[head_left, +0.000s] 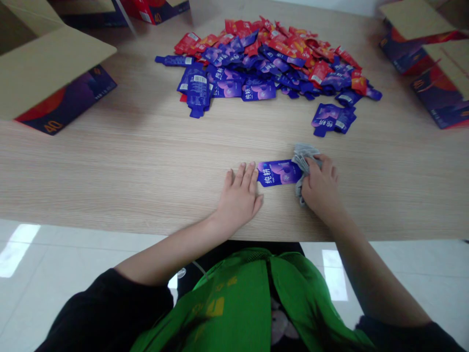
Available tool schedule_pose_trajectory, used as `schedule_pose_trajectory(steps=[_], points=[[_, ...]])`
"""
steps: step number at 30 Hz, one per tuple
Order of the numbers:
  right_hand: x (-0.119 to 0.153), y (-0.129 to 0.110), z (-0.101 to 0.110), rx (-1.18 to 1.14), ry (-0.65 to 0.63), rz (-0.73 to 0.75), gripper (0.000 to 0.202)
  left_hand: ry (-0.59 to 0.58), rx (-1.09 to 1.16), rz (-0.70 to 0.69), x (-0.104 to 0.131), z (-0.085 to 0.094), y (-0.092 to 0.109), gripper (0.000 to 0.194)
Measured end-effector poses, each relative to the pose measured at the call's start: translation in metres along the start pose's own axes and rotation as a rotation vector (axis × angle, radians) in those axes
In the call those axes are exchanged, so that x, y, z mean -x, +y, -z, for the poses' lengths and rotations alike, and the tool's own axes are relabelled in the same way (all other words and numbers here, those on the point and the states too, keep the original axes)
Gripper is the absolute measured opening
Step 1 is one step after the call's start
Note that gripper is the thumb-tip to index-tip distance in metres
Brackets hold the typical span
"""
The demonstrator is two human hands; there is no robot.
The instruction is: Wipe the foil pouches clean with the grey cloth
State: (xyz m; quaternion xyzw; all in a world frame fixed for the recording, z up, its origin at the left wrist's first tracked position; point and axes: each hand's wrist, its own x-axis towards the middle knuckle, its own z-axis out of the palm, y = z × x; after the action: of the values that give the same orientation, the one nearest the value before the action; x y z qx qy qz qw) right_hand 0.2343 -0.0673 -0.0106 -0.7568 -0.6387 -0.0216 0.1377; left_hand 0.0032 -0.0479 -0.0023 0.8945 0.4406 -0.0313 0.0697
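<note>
A purple pouch [279, 173] with white characters lies flat on the wooden table [146, 171] before me. Its narrow end meets the fingertips of my left hand [240, 195], which rests palm down with its fingers stretched out. My right hand [322, 188] is closed on a crumpled grey cloth [306, 152], and the cloth covers the pouch's right end. Farther back is a large heap of purple pouches [227, 88] and red pouches [278, 36]. A few purple pouches [331, 119] lie apart, in front of the heap's right side.
An open carton [69, 100] marked 40 stands at the left, with other cartons [154, 11] behind it. More open cartons [439, 93] stand at the right edge. The table's front edge runs just before my body.
</note>
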Motion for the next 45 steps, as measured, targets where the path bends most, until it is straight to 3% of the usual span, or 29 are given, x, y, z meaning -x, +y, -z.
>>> schedule_pose_trajectory(steps=[3, 6, 9, 12, 16, 24, 27, 31, 35, 37, 40, 45], points=[[-0.005, -0.007, 0.004, -0.115, 0.120, 0.052, 0.053, 0.019, 0.005, -0.011, 0.000, -0.002, -0.002, 0.070], [-0.013, -0.038, 0.005, -0.210, 0.156, 0.157, 0.058, 0.040, 0.017, -0.004, 0.001, -0.003, -0.003, 0.070], [-0.018, -0.073, -0.002, -0.167, -0.003, 0.243, 0.057, 0.043, 0.030, 0.009, 0.001, -0.003, -0.003, 0.070], [-0.021, -0.087, -0.008, -0.046, -0.129, 0.279, 0.054, 0.047, 0.042, 0.014, 0.001, -0.003, -0.002, 0.069], [-0.016, -0.070, -0.004, 0.041, -0.130, 0.183, 0.063, 0.037, 0.050, 0.019, 0.001, -0.002, -0.001, 0.068], [-0.004, 0.008, 0.006, 0.055, -0.098, 0.015, 0.062, -0.012, 0.036, 0.048, -0.001, 0.003, 0.003, 0.067], [-0.010, 0.020, 0.011, 0.017, -0.074, 0.011, 0.062, -0.008, 0.037, 0.067, -0.001, 0.003, 0.005, 0.067], [-0.018, -0.011, 0.016, -0.103, 0.021, 0.120, 0.063, 0.017, 0.042, 0.058, -0.001, 0.001, 0.006, 0.068], [-0.017, -0.071, 0.006, -0.105, -0.096, 0.241, 0.064, 0.022, 0.034, 0.056, 0.000, 0.000, 0.006, 0.069], [-0.015, -0.088, -0.002, -0.057, -0.143, 0.264, 0.060, 0.018, 0.031, 0.049, 0.000, 0.001, 0.006, 0.069], [-0.013, -0.087, -0.009, 0.002, -0.130, 0.257, 0.056, 0.013, 0.030, 0.047, 0.000, 0.002, 0.006, 0.068], [-0.008, -0.049, -0.003, 0.058, -0.072, 0.171, 0.057, 0.012, 0.029, 0.046, 0.001, 0.002, 0.005, 0.068]])
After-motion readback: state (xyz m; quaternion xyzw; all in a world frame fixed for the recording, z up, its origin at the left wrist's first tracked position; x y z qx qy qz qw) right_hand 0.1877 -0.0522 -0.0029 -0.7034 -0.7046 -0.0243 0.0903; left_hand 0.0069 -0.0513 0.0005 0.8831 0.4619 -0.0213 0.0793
